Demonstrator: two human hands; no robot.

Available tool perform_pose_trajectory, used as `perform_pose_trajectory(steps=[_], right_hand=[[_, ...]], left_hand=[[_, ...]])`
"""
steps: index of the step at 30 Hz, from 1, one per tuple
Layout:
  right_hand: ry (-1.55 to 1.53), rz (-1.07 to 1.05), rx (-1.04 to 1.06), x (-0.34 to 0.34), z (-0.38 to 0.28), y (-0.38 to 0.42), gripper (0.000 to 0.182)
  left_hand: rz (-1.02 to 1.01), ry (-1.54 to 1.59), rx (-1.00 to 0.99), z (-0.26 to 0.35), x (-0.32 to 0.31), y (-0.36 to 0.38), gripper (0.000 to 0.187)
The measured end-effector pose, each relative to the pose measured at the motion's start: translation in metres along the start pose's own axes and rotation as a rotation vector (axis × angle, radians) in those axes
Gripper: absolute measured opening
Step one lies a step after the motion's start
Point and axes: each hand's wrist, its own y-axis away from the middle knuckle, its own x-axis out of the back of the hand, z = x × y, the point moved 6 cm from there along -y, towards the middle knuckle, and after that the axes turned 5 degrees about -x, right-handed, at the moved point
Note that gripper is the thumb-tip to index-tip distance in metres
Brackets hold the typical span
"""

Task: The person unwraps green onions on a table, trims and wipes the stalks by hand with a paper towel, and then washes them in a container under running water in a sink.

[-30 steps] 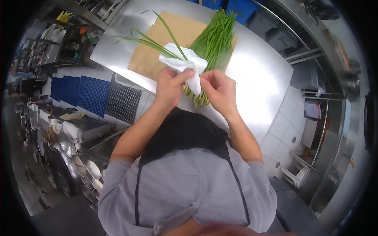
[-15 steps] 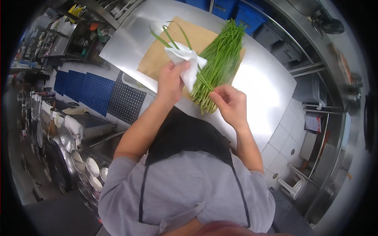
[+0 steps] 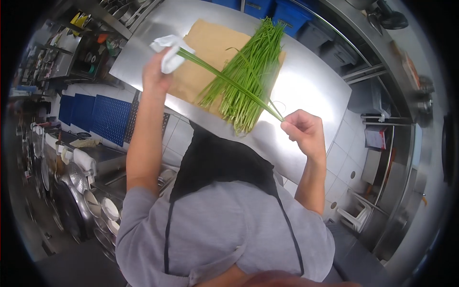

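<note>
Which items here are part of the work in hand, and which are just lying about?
In use: left hand gripping white cloth; right hand pinching the stalks; chive pile; brown paper; steel table.
Lying about: blue crates, floor mats, stacked bowls.

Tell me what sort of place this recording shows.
Most likely a commercial kitchen: a stainless steel worktable with a pile of chives on brown paper, and stacked metal bowls and strainers on the left.

Chive bundle (image 3: 251,71) lies on paper sheet (image 3: 205,43), sheet on counter (image 3: 311,91). Crates (image 3: 282,12) behind counter; floor mats (image 3: 103,117) to its left.
</note>
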Motion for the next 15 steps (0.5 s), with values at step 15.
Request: perform_pose_trajectory(steps=[15], right_hand=[[-0.231,0.326,0.318,0.022,-0.074,-0.052,0.012]], left_hand=[[-0.283,0.175,0.139,-0.011,-0.029,0.066,0.043]])
